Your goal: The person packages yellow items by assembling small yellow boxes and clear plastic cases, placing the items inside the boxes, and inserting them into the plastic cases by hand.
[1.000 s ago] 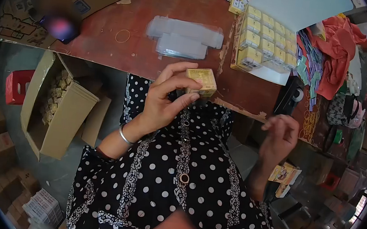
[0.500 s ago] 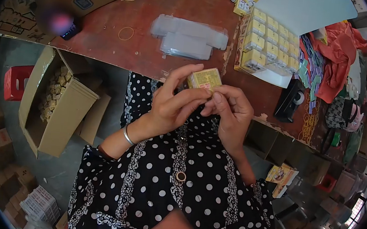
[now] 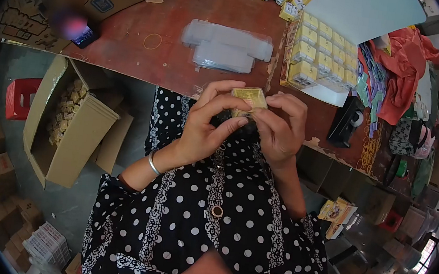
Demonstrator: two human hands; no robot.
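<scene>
Between my two hands, just off the table's near edge, is a small yellow box with a shiny clear surface. My left hand grips it from the left, its fingers along the top face and the thumb below. On the other side my right hand has its bent fingers pressed to the box's right side. Part of the box is hidden by my fingers. Flat clear plastic sleeves lie in a stack on the red table beyond my hands.
An open carton with rows of yellow boxes stands at the right. Black tape dispenser and rubber bands sit near the right edge. On the floor at left, a cardboard box holds many small boxes. A phone lies at upper left.
The yellow box has tilted and sits slightly lower. My right hand has shifted up around its right side, and my left thumb has dropped below it.
</scene>
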